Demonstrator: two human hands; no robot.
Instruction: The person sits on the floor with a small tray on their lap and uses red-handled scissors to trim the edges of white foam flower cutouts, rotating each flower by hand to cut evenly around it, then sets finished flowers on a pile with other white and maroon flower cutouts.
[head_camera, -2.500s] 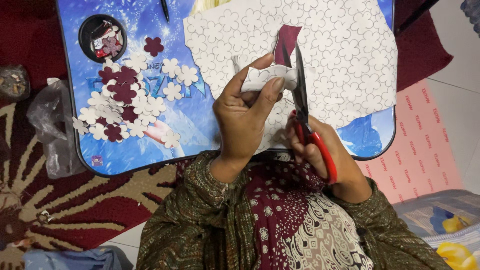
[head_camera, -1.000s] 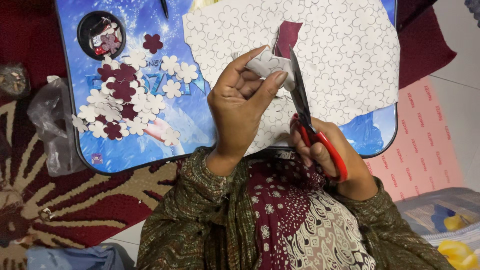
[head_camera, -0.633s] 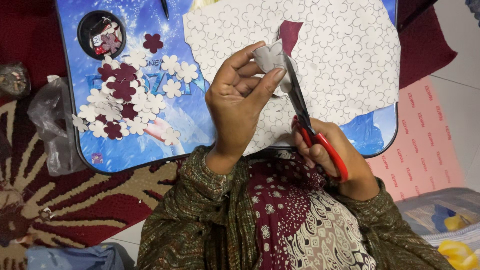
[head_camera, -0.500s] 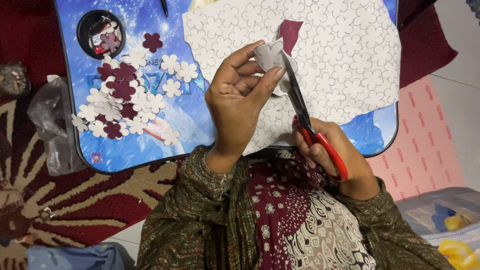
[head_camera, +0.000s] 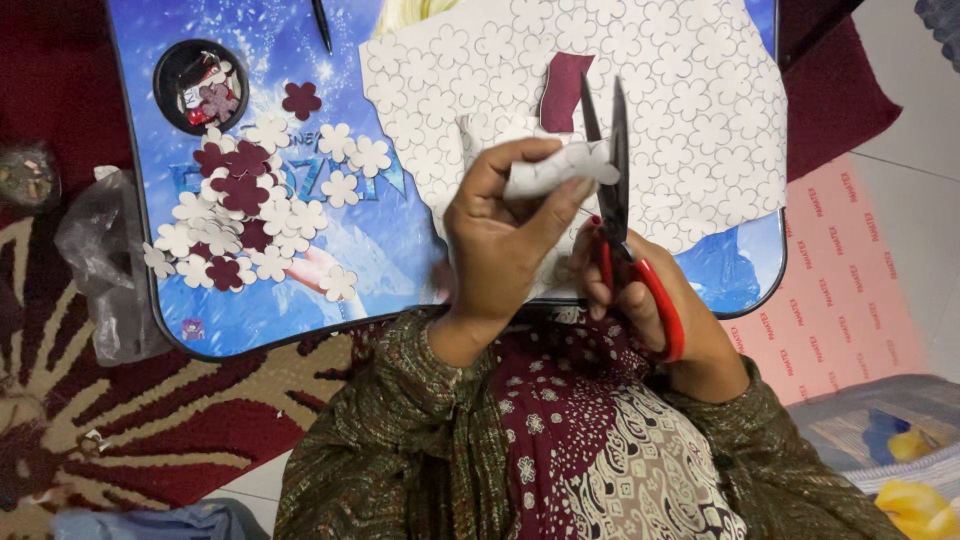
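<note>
Blue picture-printed lap tray (head_camera: 420, 250). White paper sheet of flower outlines (head_camera: 700, 110), lying on tray. Pile of white and maroon cut flowers (head_camera: 240, 220), tray's left. Red-handled scissors (head_camera: 625, 220), blades slightly parted: right hand (head_camera: 650, 310), fingers through loops. Small white paper piece (head_camera: 555, 168), above tray: left hand (head_camera: 505, 240), fingertips pinched shut on it.

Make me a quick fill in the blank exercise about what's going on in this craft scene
1. The right hand holds scissors with ____ handles.
2. The left hand pinches a small piece of ____ paper.
3. The cut-out flowers lie in a pile on a ____ tray.

Missing words: red; white; blue
</note>
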